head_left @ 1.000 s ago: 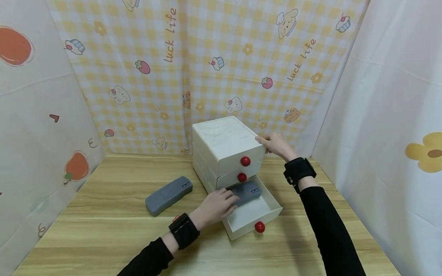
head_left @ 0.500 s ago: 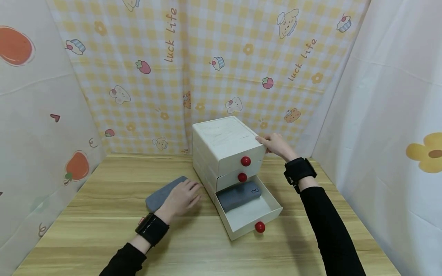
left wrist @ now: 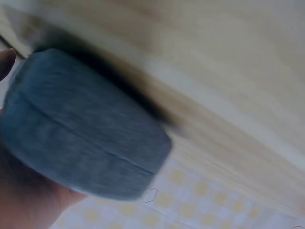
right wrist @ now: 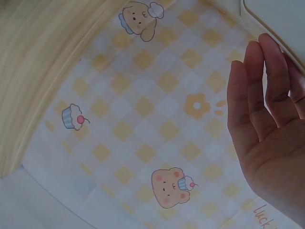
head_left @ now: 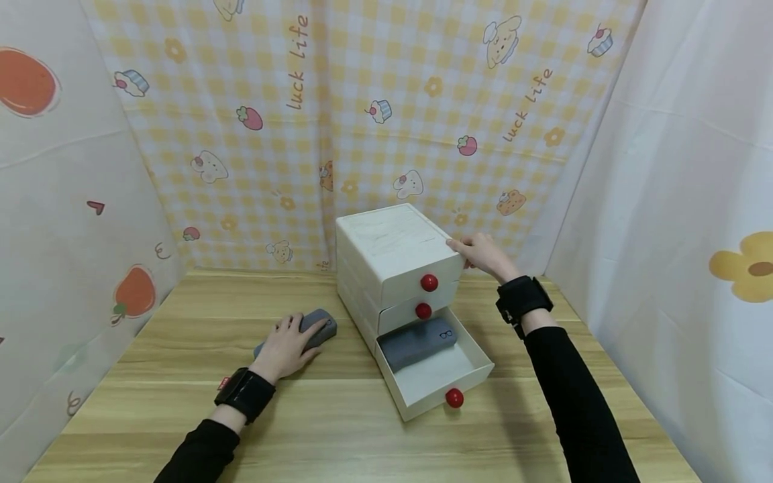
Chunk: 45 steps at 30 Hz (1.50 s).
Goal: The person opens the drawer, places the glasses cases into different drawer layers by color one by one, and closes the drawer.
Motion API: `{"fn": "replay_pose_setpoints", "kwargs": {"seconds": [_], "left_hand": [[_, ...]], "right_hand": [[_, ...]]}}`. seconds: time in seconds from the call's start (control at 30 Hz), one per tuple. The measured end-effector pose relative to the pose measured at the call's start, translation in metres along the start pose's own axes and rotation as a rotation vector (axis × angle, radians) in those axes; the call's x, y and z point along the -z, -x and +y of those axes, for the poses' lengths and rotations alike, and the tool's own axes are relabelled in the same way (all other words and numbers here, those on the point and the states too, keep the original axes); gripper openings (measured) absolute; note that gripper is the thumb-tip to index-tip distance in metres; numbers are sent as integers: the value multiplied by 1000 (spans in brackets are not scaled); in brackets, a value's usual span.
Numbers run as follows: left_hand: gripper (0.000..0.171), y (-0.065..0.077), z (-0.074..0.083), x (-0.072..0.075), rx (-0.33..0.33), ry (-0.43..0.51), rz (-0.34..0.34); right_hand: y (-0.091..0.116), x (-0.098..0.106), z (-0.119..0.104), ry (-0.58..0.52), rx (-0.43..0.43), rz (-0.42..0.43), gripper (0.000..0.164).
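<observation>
In the head view my left hand (head_left: 282, 349) grips a grey-blue glasses case (head_left: 319, 325) on the wooden table, left of a small white drawer cabinet (head_left: 392, 245). Its fingers lie over the far side, its thumb along the near side. The left wrist view shows the end of this case (left wrist: 90, 129) close up against the palm. A second glasses case (head_left: 419, 342) lies in the pulled-out bottom drawer (head_left: 445, 369). My right hand (head_left: 485, 255) rests at the cabinet's top right edge; in the right wrist view its fingers (right wrist: 255, 86) stretch nearly straight along the side.
The two upper drawers are closed, each with a red round knob (head_left: 429, 282). Another red knob (head_left: 454, 398) sits on the bottom drawer's front. A yellow checked cloth (head_left: 290, 168) hangs behind the table (head_left: 338, 436), with white cloths at both sides.
My left hand has moved left from the case in the drawer onto the other glasses case and now grips it. The right hand and the cabinet have stayed in place.
</observation>
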<state>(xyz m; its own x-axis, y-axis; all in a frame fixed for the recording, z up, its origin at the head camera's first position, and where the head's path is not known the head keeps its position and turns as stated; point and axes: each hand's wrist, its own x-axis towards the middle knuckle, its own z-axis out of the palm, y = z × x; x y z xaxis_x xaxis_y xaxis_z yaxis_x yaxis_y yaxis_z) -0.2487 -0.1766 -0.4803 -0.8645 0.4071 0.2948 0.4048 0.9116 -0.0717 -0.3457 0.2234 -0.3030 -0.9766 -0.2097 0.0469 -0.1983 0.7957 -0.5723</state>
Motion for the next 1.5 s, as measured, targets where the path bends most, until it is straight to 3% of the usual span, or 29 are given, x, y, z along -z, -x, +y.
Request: {"fn": "replay_pose_setpoints", "kwargs": {"seconds": [0.37,0.57,0.73,0.97,1.3,1.5], "left_hand": [[58,1,-7,-2,-13,33,-15],[58,-1,-5,-1,-17,44,-64],[58,2,2,4,-42,125,-94],[55,3,14,16,-147,227,-57],[58,3,36,41,-363,213,75],[58,-1,53,55,-436,225,108]], "right_hand": [[0,-1,0,-2,-9,0,51],[-1,0,0,4,1,-9,50],[-1,0,-1,15,10,-13,50],[0,0,-2,12,6,-4,49],[-1,0,0,14,7,5,49],[0,0,1,0,5,5,50]]}}
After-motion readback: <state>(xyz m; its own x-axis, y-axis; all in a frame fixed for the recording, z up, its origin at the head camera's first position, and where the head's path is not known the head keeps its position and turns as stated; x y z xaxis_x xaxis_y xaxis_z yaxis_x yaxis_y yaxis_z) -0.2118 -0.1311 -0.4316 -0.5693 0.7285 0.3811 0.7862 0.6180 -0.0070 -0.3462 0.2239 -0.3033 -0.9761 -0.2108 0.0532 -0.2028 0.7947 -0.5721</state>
